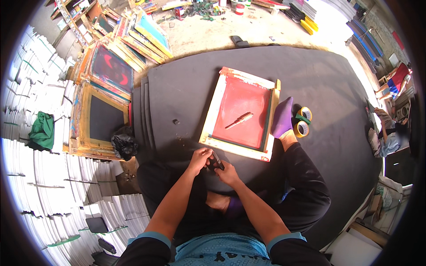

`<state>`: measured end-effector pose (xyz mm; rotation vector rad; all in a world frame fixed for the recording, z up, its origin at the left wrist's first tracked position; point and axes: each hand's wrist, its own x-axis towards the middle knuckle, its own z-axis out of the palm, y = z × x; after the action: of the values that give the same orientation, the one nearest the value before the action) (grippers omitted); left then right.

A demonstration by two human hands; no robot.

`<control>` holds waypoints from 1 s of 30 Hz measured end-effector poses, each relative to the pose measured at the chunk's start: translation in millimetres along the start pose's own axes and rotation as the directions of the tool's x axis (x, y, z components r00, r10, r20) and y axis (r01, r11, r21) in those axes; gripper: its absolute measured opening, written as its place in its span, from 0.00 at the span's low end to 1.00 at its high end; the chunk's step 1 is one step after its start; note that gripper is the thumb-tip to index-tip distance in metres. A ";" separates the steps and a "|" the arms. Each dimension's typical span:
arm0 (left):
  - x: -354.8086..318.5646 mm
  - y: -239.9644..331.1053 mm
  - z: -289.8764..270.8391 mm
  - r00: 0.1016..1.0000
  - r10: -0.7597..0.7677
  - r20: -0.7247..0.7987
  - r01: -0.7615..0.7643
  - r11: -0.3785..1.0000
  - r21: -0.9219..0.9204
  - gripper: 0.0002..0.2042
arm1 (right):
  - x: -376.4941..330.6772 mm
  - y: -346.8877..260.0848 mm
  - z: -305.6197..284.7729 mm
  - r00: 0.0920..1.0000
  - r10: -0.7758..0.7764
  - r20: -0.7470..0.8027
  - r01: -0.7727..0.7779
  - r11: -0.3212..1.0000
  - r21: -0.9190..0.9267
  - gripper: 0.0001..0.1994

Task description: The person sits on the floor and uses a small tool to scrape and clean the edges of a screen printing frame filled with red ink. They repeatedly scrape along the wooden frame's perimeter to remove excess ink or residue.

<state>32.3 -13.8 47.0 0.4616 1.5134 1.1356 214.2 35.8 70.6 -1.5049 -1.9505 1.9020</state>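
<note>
My left hand (200, 160) is closed, its fingertips pressed together beside the tool; what they hold is too small to make out. Gripped in my right hand (228, 174) is a slim dark-handled hand tool (217, 161), pointing up toward the left hand. Its exact kind is unclear. Just beyond both hands lies a wooden screen-printing frame (214, 104) with red mesh (244, 99), tilted slightly on the black sheet. A screwdriver (239, 120) rests on the mesh, apart from my hands.
I sit on stacked black foam sheets (186, 88). My purple-socked foot (282, 117) is beside the frame, near yellow tape rolls (301, 129). More screen frames (111, 66), a black plastic bag (124, 142) and white bundled stacks (40, 173) stand left. People (390, 133) are at the far right.
</note>
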 end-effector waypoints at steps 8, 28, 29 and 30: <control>10.6 -7.2 -0.4 0.994 0.089 -0.059 -0.095 0.989 -0.115 0.10 | 8.7 4.7 -6.5 0.961 0.036 0.275 -0.133 0.929 0.345 0.20; 30.5 -1.9 -36.2 0.782 -0.228 -0.580 -0.101 0.872 -0.479 0.19 | 30.4 -4.9 -14.4 0.930 0.363 0.048 -0.363 0.895 0.261 0.17; 31.1 -2.9 -35.9 0.784 -0.225 -0.578 -0.101 0.873 -0.478 0.19 | 32.9 -6.5 -15.6 0.923 0.380 0.054 -0.382 0.893 0.237 0.16; 31.7 -3.8 -35.6 0.786 -0.222 -0.576 -0.101 0.874 -0.476 0.19 | 35.9 -8.5 -17.3 0.916 0.397 0.059 -0.400 0.891 0.213 0.16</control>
<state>-8.3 -4.6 23.4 -0.3579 1.6818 1.6555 200.7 73.0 61.0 -1.9391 -1.4480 2.1915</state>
